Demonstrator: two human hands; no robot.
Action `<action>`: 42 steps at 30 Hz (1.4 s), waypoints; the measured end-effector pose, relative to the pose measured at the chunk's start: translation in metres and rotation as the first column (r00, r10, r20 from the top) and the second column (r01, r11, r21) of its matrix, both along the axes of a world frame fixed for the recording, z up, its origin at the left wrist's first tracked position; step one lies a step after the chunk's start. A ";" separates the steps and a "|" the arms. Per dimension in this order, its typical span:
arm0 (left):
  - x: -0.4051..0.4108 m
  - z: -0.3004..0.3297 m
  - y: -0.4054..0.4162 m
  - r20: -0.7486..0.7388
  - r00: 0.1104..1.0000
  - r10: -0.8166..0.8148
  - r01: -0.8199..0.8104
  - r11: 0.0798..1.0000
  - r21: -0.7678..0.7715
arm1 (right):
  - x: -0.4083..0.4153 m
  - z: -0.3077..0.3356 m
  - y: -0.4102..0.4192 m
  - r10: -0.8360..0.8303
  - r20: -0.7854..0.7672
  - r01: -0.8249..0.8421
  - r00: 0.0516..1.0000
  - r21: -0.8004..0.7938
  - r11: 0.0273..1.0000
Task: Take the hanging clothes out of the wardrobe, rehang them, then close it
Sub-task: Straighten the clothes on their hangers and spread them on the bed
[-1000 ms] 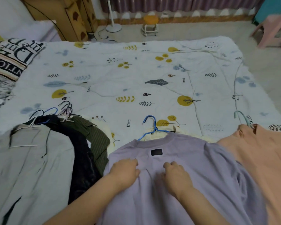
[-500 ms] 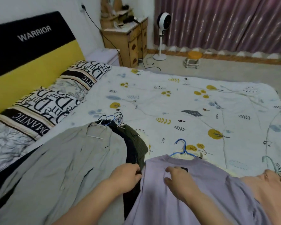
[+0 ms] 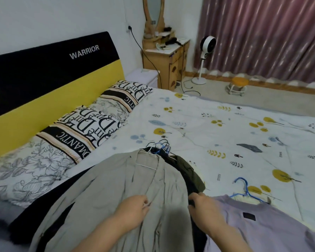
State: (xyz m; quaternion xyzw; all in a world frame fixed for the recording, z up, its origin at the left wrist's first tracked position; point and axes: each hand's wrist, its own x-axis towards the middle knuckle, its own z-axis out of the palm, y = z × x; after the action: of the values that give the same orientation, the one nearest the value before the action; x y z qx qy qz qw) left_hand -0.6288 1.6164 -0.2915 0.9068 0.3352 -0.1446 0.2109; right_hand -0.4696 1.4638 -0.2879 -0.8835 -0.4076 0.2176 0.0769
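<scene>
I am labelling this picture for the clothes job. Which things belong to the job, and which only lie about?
Belong to the job:
grey jacket
dark garments
purple shirt
blue hanger
bunched hangers
left hand
right hand

Just lying about:
pillows
fan
dresser
stool

- Two pillows [image 3: 91, 131] at ten o'clock
- One grey shirt [image 3: 120, 193], one lilac T-shirt [image 3: 265, 228]
- One blue hanger [image 3: 244, 190] at four o'clock
- One fan [image 3: 207, 43]
- One stool [image 3: 237, 84]
- Two hands [image 3: 135, 208]

Bare forearms, no sleeves; hands [image 3: 171, 208] ungloved, ringless.
</scene>
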 end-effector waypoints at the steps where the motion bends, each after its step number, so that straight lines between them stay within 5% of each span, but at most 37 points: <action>1: -0.007 -0.003 0.014 -0.002 1.000 -0.002 0.002 1.000 0.001 | -0.007 -0.004 0.012 -0.021 -0.012 0.021 1.000 0.004 1.000; 12: -0.028 -0.060 0.149 0.025 1.000 0.013 -0.014 1.000 0.019 | -0.021 -0.063 0.110 -0.173 0.082 0.173 0.982 0.002 0.985; 21: 0.015 -0.130 0.229 0.003 1.000 0.022 -0.022 0.981 0.191 | 0.024 -0.137 0.169 -0.298 0.153 0.303 0.942 -0.007 0.953; 29: 0.074 -0.182 0.279 0.021 0.999 0.033 -0.036 0.985 0.170 | 0.057 -0.175 0.191 -0.292 0.234 0.312 0.927 -0.051 0.949; 38: 0.087 -0.185 0.290 0.020 0.999 0.037 -0.041 0.973 0.228 | 0.046 -0.160 0.206 -0.471 0.308 0.402 0.827 0.262 0.877; 42: 0.074 -0.154 0.287 0.294 0.948 0.124 -0.186 0.963 0.195 | 0.030 -0.126 0.198 -0.540 0.233 0.357 0.809 0.535 0.766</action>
State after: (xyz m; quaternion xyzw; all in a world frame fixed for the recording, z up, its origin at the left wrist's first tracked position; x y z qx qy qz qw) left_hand -0.5552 1.9032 -0.4456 0.9065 0.3866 0.0397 0.1652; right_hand -0.4400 1.6618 -0.4141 -0.9353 -0.2265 -0.0845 0.2584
